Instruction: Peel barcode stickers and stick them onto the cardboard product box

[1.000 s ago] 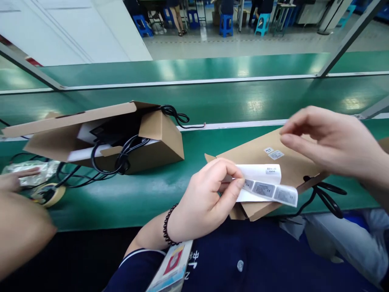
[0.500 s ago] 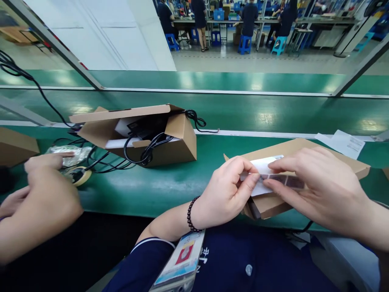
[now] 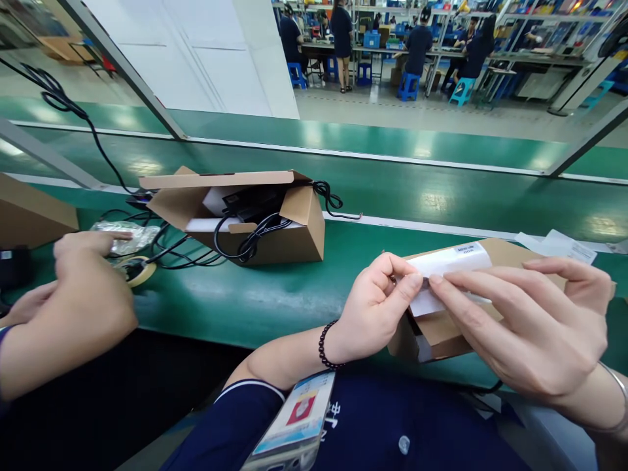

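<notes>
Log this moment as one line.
left hand: pinching label sheet | right hand: at label sheet, grip unclear | cardboard box: beneath label sheet | open box: black cables spilling out

The label sheet [image 3: 454, 260] is smooth white paper with a faint sheen; the box [image 3: 444, 328] beneath it is matt cardboard, as is the open carton [image 3: 299, 245]; the tabletop [image 3: 275, 294] is smooth and glossy; the cables [image 3: 250, 243] look like softly shiny plastic; the bag [image 3: 144, 237] is clear, crinkled plastic; the shirt [image 3: 383, 418] is matt cloth.
</notes>
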A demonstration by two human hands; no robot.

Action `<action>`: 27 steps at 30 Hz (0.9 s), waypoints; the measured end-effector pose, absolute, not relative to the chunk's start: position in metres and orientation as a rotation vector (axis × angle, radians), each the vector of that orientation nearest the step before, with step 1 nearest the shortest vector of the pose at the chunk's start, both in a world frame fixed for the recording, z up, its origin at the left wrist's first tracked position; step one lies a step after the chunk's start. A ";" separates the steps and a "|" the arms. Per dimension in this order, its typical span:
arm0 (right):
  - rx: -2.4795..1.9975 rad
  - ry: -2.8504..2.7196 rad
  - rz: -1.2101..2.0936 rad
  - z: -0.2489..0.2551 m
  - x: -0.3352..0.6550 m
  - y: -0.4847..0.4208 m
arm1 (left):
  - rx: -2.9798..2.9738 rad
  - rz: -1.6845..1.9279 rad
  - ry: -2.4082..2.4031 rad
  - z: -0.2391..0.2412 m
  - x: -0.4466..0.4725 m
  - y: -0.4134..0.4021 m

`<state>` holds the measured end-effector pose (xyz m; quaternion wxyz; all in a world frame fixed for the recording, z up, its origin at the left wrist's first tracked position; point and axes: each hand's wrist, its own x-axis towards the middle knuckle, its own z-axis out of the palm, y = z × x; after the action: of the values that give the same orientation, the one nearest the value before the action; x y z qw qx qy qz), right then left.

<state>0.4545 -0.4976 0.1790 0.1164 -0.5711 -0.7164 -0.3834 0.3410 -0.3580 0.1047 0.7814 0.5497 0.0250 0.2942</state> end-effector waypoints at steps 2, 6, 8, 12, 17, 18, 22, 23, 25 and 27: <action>-1.671 -2.103 -1.165 0.178 0.455 -0.499 | 1.116 0.587 0.051 0.104 0.341 -0.358; -1.693 -2.112 -1.220 0.178 0.454 -0.501 | 0.970 0.484 0.065 0.107 0.341 -0.357; -1.696 -2.121 -1.203 0.179 0.453 -0.501 | 0.930 0.453 0.059 0.109 0.340 -0.357; -1.671 -2.189 -1.080 0.180 0.454 -0.499 | 0.905 0.443 0.057 0.111 0.339 -0.357; -1.676 -2.133 -0.942 0.170 0.452 -0.500 | 0.877 0.473 0.034 0.113 0.340 -0.357; -1.656 -2.134 -0.901 0.168 0.452 -0.500 | 0.863 0.466 0.023 0.113 0.341 -0.357; -1.529 -2.149 -0.707 0.162 0.457 -0.502 | 0.806 0.401 0.006 0.115 0.340 -0.355; -1.499 -2.156 -0.680 0.162 0.458 -0.501 | 0.801 0.390 0.006 0.116 0.339 -0.355; -1.426 -2.161 -0.690 0.162 0.460 -0.500 | 0.796 0.382 0.006 0.118 0.338 -0.354; -1.344 -2.151 -0.725 0.162 0.459 -0.496 | 0.779 0.376 0.012 0.121 0.337 -0.354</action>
<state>0.4593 -0.4957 0.1615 0.2494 -0.4934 -0.7896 -0.2662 0.3369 -0.3537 0.1208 0.9080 0.3774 0.0059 0.1821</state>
